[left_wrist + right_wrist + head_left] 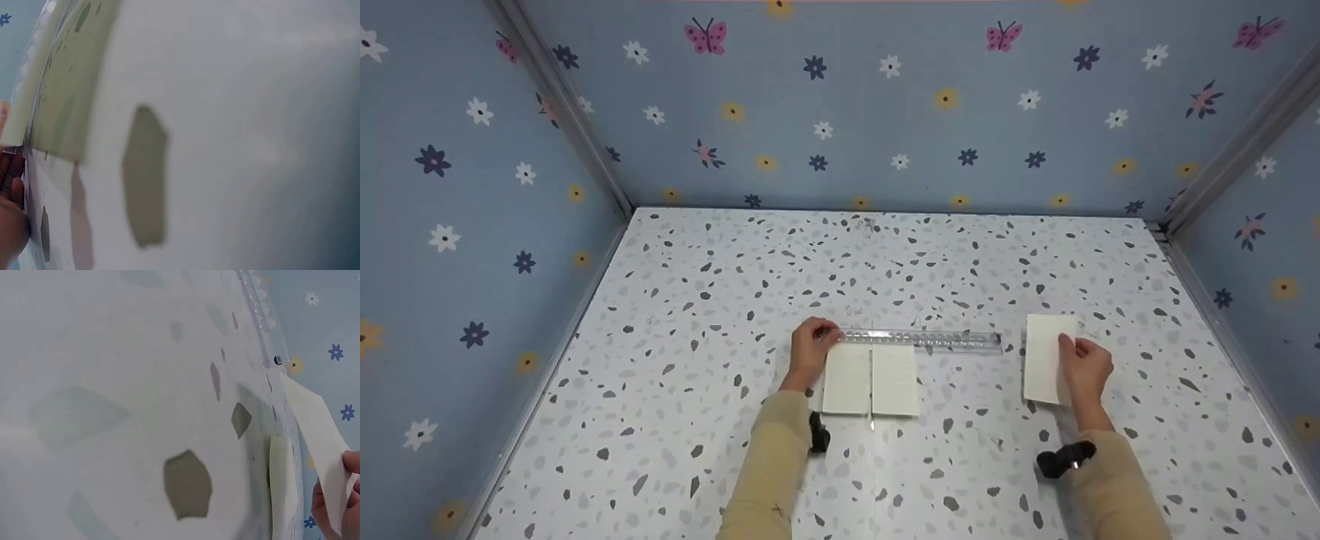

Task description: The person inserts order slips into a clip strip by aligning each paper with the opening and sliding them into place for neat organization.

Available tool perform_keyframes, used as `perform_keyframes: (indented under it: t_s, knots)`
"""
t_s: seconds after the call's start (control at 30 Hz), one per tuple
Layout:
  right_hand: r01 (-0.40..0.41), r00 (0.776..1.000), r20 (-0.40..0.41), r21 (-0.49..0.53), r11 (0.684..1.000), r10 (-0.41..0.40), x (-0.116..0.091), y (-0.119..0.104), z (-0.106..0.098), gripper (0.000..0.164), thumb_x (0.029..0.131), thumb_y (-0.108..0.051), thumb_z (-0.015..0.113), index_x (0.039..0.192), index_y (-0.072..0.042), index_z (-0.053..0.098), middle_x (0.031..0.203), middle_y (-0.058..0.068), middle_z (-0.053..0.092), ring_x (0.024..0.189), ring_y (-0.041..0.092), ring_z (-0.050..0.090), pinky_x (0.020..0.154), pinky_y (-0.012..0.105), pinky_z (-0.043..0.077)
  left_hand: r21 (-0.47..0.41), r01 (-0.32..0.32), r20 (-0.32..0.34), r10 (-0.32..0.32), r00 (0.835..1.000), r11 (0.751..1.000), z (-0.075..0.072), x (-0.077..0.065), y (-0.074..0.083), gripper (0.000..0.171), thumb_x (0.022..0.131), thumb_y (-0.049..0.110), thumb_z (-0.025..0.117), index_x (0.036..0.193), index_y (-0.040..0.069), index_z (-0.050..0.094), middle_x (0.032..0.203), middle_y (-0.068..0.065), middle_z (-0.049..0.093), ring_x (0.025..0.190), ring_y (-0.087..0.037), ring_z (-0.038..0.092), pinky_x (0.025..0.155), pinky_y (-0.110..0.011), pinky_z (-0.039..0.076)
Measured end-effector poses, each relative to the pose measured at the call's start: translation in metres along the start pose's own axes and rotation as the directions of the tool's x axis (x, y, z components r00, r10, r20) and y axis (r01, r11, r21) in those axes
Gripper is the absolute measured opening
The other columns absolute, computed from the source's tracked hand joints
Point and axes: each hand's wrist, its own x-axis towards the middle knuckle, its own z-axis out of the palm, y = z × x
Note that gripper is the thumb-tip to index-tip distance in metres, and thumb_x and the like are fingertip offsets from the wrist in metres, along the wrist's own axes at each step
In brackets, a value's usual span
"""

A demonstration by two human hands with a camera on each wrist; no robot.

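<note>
A long clear plastic strip (952, 341) with a row of rounded bumps lies crosswise on the speckled table. My left hand (811, 346) pinches its left end between thumb and fingers. Two pale cream paper pieces (847, 380) (895, 381) lie side by side just below the strip, their top edges at it, with a narrow gap between them. To the right, my right hand (1087, 367) pinches the right edge of another cream paper (1044, 352). In the right wrist view this paper (320, 433) tilts up from the table, and a second cream surface (284, 489) shows beneath it.
The white table (720, 450) has grey and dark flecks. Blue walls (855, 105) with flowers and butterflies stand behind it and at both sides. Dark wrist-camera mounts (819, 433) (1065, 459) sit at both tan sleeves (769, 465).
</note>
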Motion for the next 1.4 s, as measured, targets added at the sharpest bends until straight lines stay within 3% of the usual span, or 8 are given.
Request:
perform_keyframes:
  t_s: [0.2,0.67,0.97,1.2,1.4]
  knots:
    - [-0.051,0.998,0.044,0.007,0.999,0.05,-0.006,-0.004,0.002,0.05,0.088,-0.033,0.048,0.115,0.009,0.052,0.113,0.025,0.053,0.102,0.031,0.051,0.085,0.036,0.04,0.001,0.0,-0.008,0.0,1.0,1.0,0.0,0.001,-0.001,0.009,0.078,0.004,0.066,0.085,0.0,0.063,0.082,-0.007,0.059,0.079,-0.019,0.052,0.074,-0.03,0.042]
    - [-0.108,0.986,0.133,0.041,0.993,0.102,-0.023,-0.005,0.007,0.056,0.086,-0.038,0.049,0.119,0.007,0.049,0.119,0.024,0.049,0.107,0.03,0.045,0.094,0.041,0.03,-0.01,-0.01,-0.007,0.01,1.0,1.0,0.0,0.001,-0.002,0.011,0.078,0.004,0.066,0.086,-0.002,0.062,0.082,-0.007,0.059,0.079,-0.018,0.053,0.074,-0.03,0.042]
    - [-0.096,0.975,0.206,0.05,0.994,0.083,-0.034,-0.004,0.01,0.062,0.086,-0.041,0.05,0.122,0.009,0.045,0.121,0.025,0.046,0.11,0.032,0.043,0.095,0.041,0.031,-0.007,-0.034,-0.008,0.034,0.999,0.999,0.0,0.001,-0.005,0.009,0.078,0.005,0.066,0.084,0.0,0.063,0.081,-0.007,0.059,0.078,-0.018,0.052,0.074,-0.031,0.041]
    - [-0.119,0.953,0.276,-0.031,0.992,0.123,-0.042,-0.003,0.01,0.068,0.083,-0.049,0.049,0.125,0.004,0.044,0.124,0.022,0.045,0.11,0.033,0.042,0.095,0.048,0.023,-0.018,-0.043,-0.006,0.043,0.999,0.999,0.0,0.001,-0.005,0.01,0.077,0.004,0.066,0.084,-0.001,0.063,0.081,-0.007,0.059,0.078,-0.019,0.052,0.073,-0.03,0.042]
    - [-0.125,0.949,0.278,-0.096,0.987,0.147,-0.045,-0.001,0.014,0.07,0.081,-0.053,0.05,0.124,0.001,0.046,0.123,0.02,0.047,0.107,0.032,0.043,0.092,0.055,0.015,-0.008,-0.024,-0.005,0.024,1.0,1.0,0.0,0.001,-0.003,0.01,0.078,0.006,0.066,0.085,-0.001,0.063,0.081,-0.006,0.059,0.078,-0.018,0.052,0.073,-0.03,0.042]
